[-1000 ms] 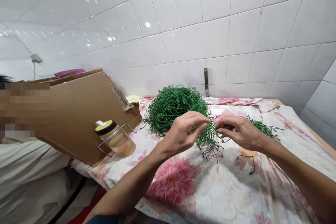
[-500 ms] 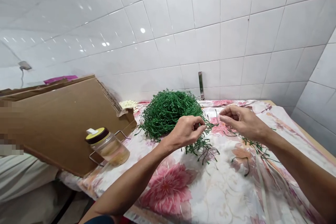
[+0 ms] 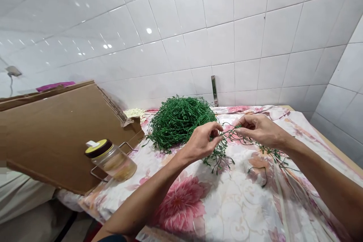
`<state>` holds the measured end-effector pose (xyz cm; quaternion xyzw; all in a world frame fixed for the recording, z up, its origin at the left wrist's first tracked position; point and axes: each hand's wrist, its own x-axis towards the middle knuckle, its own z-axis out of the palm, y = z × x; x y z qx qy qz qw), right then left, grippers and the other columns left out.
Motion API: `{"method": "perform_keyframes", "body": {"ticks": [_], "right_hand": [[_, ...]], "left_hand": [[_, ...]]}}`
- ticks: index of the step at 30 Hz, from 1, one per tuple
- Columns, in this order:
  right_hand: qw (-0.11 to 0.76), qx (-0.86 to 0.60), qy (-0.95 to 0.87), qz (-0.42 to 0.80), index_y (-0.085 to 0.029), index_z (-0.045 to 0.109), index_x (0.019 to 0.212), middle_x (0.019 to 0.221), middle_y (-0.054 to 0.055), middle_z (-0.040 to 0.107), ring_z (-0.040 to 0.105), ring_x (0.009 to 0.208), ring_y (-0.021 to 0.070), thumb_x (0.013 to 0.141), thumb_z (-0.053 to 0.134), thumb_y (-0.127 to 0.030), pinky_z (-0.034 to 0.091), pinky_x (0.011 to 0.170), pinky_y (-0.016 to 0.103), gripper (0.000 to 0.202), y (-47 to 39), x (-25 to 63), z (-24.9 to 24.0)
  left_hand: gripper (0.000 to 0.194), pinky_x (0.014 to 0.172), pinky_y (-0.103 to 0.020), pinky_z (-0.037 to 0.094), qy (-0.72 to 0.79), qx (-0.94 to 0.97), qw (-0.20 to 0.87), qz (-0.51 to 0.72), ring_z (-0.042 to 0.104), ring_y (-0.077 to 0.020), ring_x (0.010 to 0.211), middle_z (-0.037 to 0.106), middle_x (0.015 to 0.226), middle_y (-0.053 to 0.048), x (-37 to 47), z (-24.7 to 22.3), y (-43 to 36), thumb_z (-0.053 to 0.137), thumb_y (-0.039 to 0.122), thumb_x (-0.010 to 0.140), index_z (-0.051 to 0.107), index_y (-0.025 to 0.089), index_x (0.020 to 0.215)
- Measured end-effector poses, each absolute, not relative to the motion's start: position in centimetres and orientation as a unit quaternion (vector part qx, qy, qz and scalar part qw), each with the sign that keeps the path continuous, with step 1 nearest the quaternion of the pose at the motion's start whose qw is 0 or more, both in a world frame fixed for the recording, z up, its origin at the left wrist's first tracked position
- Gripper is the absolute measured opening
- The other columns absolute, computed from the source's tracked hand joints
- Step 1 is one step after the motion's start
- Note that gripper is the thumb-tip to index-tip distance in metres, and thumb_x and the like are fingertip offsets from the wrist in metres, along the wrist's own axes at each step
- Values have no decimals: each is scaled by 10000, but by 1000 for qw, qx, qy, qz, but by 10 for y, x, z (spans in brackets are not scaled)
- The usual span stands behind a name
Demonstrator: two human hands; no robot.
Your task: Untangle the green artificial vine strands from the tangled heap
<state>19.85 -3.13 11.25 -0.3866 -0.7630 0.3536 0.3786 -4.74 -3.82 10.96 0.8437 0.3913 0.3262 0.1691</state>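
The left hand (image 3: 204, 140) pinches thin green strands (image 3: 229, 132) between thumb and curled fingers, and the right hand (image 3: 259, 130) pinches the same wiry strands from the other side, its fingers bent over the thumb. The strands span the gap between the hands, above the table (image 3: 236, 211), which is covered by a white cloth printed with pink and orange flowers, creased toward the right.

Behind the left hand sits the heap (image 3: 181, 121), a rounded, springy tangle of stringy green stems with small knobbed tips. A looser bunch (image 3: 273, 154) lies under and beside the right hand, and a single curved strand (image 3: 262, 170) lies apart on the cloth, nearer the camera.

To the left stands a clear jar (image 3: 117, 164) with a dark and yellow lid, wire handles and yellowish contents, in front of flat brown cardboard (image 3: 62, 136) with ragged edges. Glossy white tiles (image 3: 221, 45) line the wall behind.
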Motion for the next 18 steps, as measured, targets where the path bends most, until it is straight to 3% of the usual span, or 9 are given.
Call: {"method": "perform_keyframes", "body": {"ticks": [5, 11, 18], "right_hand": [[387, -383, -763, 349, -172, 751, 874, 792, 45, 694, 568, 686, 146, 854, 712, -454, 429, 608, 290, 286, -32, 196, 112], [384, -396, -738, 389, -180, 746, 916, 800, 46, 707, 600, 692, 156, 818, 768, -477, 459, 616, 296, 314, -33, 205, 109], [368, -467, -705, 388, -171, 767, 909, 883, 72, 743, 642, 777, 186, 808, 764, -462, 488, 702, 319, 308, -42, 231, 88]], "left_hand": [[231, 745, -269, 478, 358, 840, 213, 347, 646, -155, 870, 742, 997, -60, -38, 113, -38, 643, 301, 918, 730, 181, 1095], [244, 587, -231, 379, 381, 806, 303, 336, 504, -103, 633, 670, 738, -21, -23, 106, -25, 612, 318, 910, 775, 138, 938], [257, 536, -220, 296, 365, 798, 356, 323, 397, -84, 576, 558, 634, 13, -9, 80, -23, 647, 351, 878, 775, 129, 857]]}}
